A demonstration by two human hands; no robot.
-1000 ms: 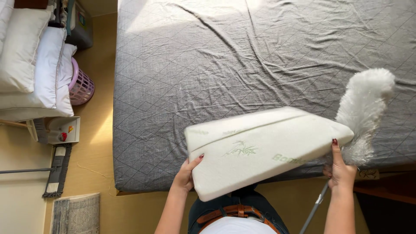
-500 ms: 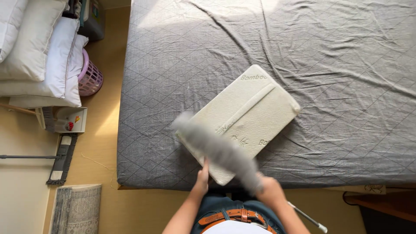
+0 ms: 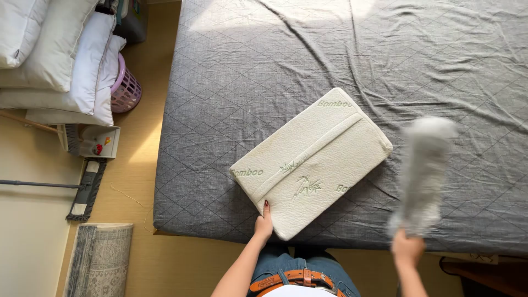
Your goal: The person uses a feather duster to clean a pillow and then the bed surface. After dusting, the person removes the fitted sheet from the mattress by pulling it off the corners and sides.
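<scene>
Covering most of frame: grey mattress [image 3: 275, 66]. Lying at centre, near lower edge: cream pillow [image 3: 311, 162], steadied by left hand [image 3: 264, 224]. Clamped in right hand [image 3: 408, 248], lower right: blurred duster [image 3: 423, 173]. Risk: sweeping could nudge pillow off edge.

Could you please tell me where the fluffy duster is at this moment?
In the head view, the duster is held up in the right hand, blurred, over the grey mattress, to the right of the cream pillow.
</scene>
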